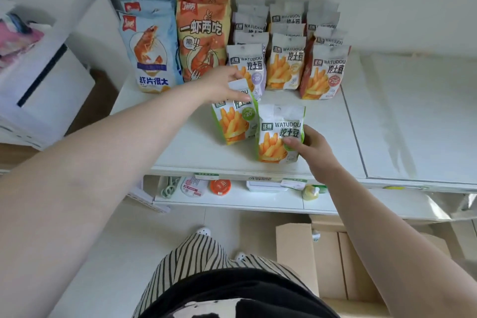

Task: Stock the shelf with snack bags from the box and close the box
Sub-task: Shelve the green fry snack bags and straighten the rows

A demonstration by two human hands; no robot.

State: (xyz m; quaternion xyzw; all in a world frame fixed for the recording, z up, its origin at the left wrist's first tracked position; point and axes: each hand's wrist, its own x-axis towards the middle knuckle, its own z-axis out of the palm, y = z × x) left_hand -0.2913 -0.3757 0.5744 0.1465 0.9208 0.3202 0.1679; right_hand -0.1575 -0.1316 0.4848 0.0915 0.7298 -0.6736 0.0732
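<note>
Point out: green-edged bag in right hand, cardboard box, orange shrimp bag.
green-edged bag (276, 137), head view, front panel.
cardboard box (296, 250), head view, raised left flap.
orange shrimp bag (202, 39), head view, front face.

Snack bags on the white shelf, cardboard box open on the floor below.

Two green-edged fry bags stand upright near the shelf's (322, 137) front: the left green bag (233, 124) is pinched at its top by the left hand (222, 84), the right green bag (280, 134) gripped at its side by the right hand (308, 148). Behind them run rows of purple-edged fry bags (246, 67), yellow-edged fry bags (284, 64) and red-edged fry bags (322, 72), with orange shrimp bags (202, 39) and blue shrimp bags (151, 54) further left. The box (327, 258) sits at lower right, flaps up.
</note>
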